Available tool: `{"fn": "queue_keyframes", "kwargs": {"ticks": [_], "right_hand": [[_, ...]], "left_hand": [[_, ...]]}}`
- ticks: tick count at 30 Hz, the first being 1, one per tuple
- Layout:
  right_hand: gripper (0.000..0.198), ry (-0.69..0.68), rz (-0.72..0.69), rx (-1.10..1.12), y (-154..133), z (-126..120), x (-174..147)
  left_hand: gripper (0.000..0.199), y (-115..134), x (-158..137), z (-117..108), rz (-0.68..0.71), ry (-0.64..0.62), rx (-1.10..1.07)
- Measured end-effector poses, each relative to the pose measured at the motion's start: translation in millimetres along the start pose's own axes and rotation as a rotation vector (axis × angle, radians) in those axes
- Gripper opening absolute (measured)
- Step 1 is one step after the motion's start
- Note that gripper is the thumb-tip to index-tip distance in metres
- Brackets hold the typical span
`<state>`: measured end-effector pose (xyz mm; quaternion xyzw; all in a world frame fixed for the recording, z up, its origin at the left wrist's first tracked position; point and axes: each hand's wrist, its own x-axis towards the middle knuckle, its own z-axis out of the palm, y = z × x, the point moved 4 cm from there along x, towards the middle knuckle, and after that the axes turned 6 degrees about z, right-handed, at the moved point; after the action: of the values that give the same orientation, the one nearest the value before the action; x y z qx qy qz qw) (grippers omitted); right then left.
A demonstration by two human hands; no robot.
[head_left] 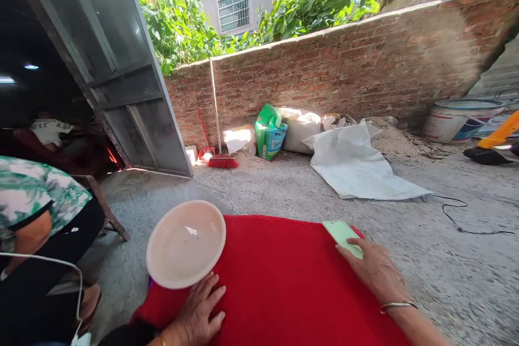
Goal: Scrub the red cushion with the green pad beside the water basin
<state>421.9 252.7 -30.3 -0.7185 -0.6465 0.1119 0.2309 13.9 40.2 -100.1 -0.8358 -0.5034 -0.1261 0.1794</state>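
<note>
A red cloth point(279, 275) covers the surface in front of me. My left hand point(200, 311) lies on it with its fingers spread, close to the near rim of a pale pink plastic basin point(186, 243). The basin sits at the cloth's left edge and holds only a small light scrap and a few dark specks. At the right edge of the cloth, my right hand point(377, 270) grips the near end of a pale green phone point(343, 235), which lies flat or nearly so. Part of the phone is hidden under my fingers.
To the left a person in a green and white top point(40, 194) sits by a wooden chair point(103, 208). A metal door point(117, 65) stands open behind. Along the brick wall point(324, 70) are a red broom point(223, 161), filled sacks point(302, 130), a white sheet point(360, 165) and a bucket point(458, 121).
</note>
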Motion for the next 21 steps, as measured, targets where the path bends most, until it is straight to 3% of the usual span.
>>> {"fn": "queue_keyframes", "kwargs": {"ticks": [4,7,11,15,18,21], "right_hand": [[0.034,-0.158,-0.119,-0.014,-94.5,30.8,-17.9],[0.028,-0.184,-0.249,0.012,-163.0,54.2,-32.7],[0.023,-0.2,-0.356,0.047,-208.9,78.0,-41.8],[0.022,-0.2,-0.328,0.022,-193.4,77.3,-28.7],[0.026,-0.163,-0.218,-0.022,-145.6,55.0,-5.9],[0.028,-0.074,-0.066,-0.068,-82.1,17.0,16.3]], "left_hand": [[0.05,0.6,1.7,1.1,0.018,-0.007,-0.012],[0.048,-0.6,1.0,3.2,0.052,0.013,0.009],[0.044,-1.3,-0.9,7.3,0.067,0.038,0.038],[0.043,-1.0,-1.6,10.8,0.063,0.064,0.045],[0.044,-1.6,-1.9,14.5,0.045,0.077,0.005],[0.045,-2.2,-1.8,19.0,0.034,0.087,-0.029]]}}
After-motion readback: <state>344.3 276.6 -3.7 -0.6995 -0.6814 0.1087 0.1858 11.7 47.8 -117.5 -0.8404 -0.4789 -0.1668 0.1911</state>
